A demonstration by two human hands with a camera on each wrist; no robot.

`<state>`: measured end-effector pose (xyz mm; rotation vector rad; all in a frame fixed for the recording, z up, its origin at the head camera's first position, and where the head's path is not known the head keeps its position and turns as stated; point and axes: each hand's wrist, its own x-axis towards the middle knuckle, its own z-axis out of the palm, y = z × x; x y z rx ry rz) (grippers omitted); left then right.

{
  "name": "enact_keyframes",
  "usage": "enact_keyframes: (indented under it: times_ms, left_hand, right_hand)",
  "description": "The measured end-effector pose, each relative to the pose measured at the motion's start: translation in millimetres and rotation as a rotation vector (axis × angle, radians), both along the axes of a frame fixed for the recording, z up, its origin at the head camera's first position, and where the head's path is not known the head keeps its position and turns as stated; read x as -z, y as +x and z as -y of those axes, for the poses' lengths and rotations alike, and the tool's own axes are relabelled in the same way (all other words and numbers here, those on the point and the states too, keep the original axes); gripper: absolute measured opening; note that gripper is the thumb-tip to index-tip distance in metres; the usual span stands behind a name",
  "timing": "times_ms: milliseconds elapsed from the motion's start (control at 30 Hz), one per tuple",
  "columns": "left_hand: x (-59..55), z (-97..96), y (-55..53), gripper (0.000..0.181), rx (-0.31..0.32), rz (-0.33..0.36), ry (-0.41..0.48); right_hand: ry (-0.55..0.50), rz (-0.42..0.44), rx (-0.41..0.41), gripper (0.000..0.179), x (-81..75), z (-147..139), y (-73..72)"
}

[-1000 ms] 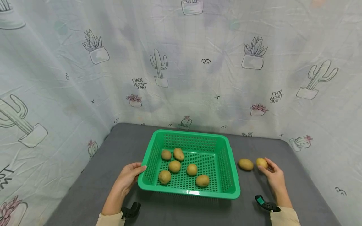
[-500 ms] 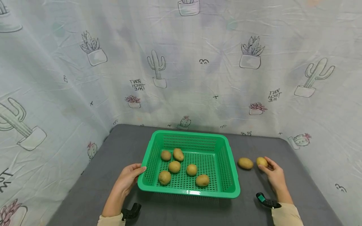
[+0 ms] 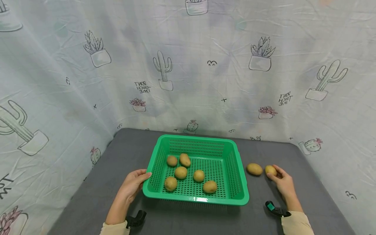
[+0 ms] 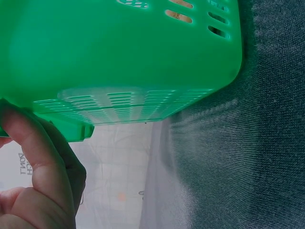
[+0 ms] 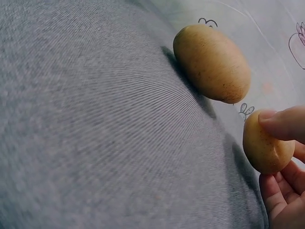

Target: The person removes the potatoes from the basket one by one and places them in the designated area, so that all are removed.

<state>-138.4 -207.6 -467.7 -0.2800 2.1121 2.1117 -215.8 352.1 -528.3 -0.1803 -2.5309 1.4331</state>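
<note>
My left hand [image 3: 133, 184] grips the left rim of a green plastic basket [image 3: 196, 198], thumb on top and fingers beneath. Inside the basket several potatoes [image 3: 180, 172] lie spread over the slotted floor, mostly toward the left. To the right of the basket, my right hand [image 3: 284, 184] pinches a small potato [image 5: 267, 148] between thumb and fingers, low over the cloth. Just left of that one, a larger oval potato [image 3: 254, 169] lies on the table. In the left wrist view the curled left fingers [image 4: 40, 143] reach under the basket's rim.
Dark grey cloth covers the table [image 3: 182, 222]. Behind and on both sides hangs a pale curtain [image 3: 194, 81] printed with potted cacti. Each wrist wears a black strap-on camera, the right one [image 3: 276, 209] with a green patch.
The right hand has shifted very slightly left with the small potato, closer to the larger one. The left hand keeps its hold on the basket rim.
</note>
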Motion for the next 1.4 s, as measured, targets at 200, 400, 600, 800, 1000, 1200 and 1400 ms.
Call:
enact_keyframes:
  times_ms: [200, 400, 600, 800, 1000, 1200, 1400]
  left_hand:
    - [-0.2, -0.2, 0.6, 0.039, 0.005, 0.001, -0.003]
    - [0.0, -0.3, 2.1, 0.04, 0.008, 0.001, -0.009]
    - [1.8, -1.0, 1.2, 0.038, -0.01, 0.004, -0.006]
    - [1.9, -1.3, 1.2, 0.039, -0.01, -0.002, -0.004]
    - [1.7, -1.0, 1.5, 0.039, -0.009, -0.006, -0.003]
    - [1.6, -1.0, 1.1, 0.039, -0.016, -0.01, -0.01]
    - [2.1, -1.0, 1.1, 0.039, -0.016, -0.012, -0.01]
  right_hand:
    - [0.029, 0.022, -0.003, 0.06, 6.3, -2.1, -0.4]
    - [0.047, 0.024, -0.012, 0.058, 9.3, -0.9, 1.7]
    - [0.061, 0.025, -0.012, 0.058, 8.3, -0.4, 0.6]
    - [0.045, 0.008, -0.04, 0.059, 8.4, -4.1, -0.9]
    - [0.025, 0.03, -0.059, 0.062, 8.0, -5.5, -0.5]
    - [0.005, 0.055, -0.063, 0.067, 6.6, -5.2, 0.2]
    - [-0.097, 0.038, -0.039, 0.069, 5.4, -5.3, 2.8]
